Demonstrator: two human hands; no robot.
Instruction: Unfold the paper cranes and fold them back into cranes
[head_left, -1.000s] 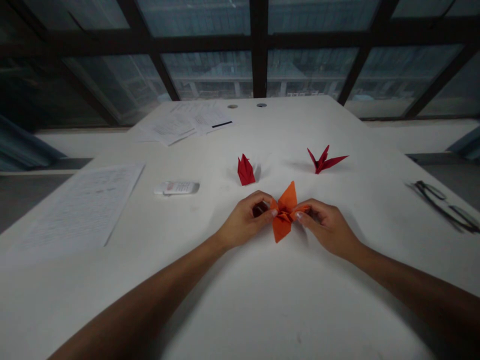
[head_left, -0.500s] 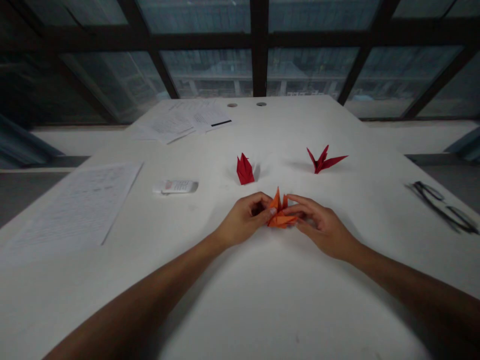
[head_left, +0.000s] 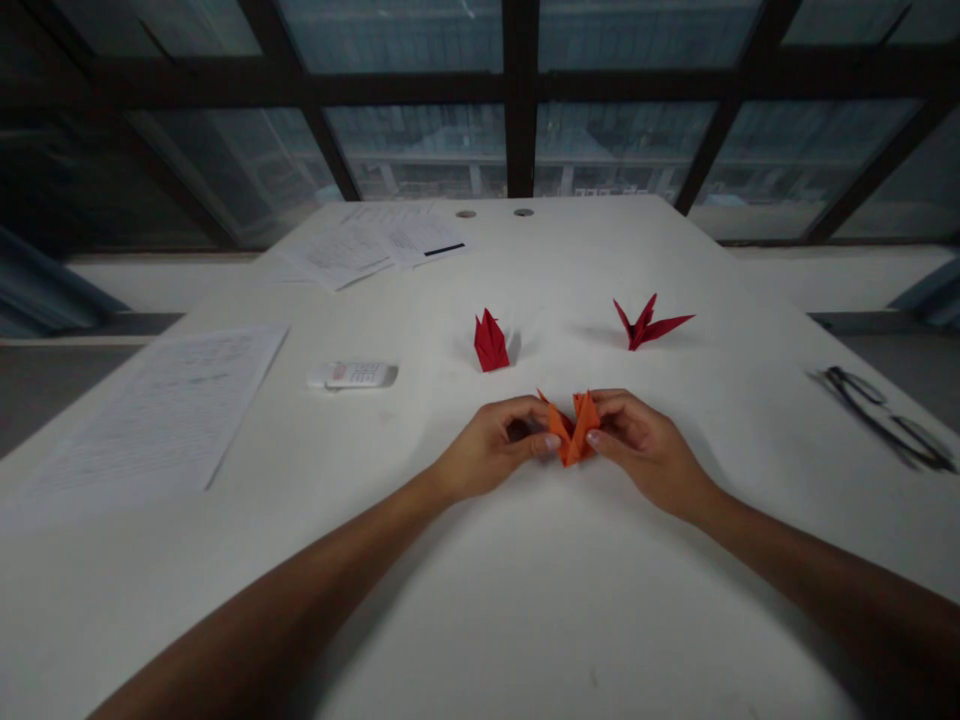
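Between my two hands is an orange origami crane [head_left: 576, 436], its folded parts spread in a V shape. My left hand [head_left: 504, 444] pinches its left part between thumb and fingers. My right hand [head_left: 643, 446] pinches the right part, with the thumb pressed on the near face and the fingers behind. Beyond my left hand stands a red folded-paper figure [head_left: 491, 342]. A red origami crane [head_left: 645, 324] with spread points rests farther off to the right.
On the white table [head_left: 480, 600], a small white labelled tube or stick [head_left: 352, 375] lies left of my hands. Printed sheets [head_left: 161, 410] cover the left side, and more papers [head_left: 360, 245] lie at the back. Black-framed glasses [head_left: 889, 418] rest at the right edge.
My right hand has closed from loose, extended fingers into a pinch on the orange crane's right part. That part has swung upright, and the left point leans farther left.
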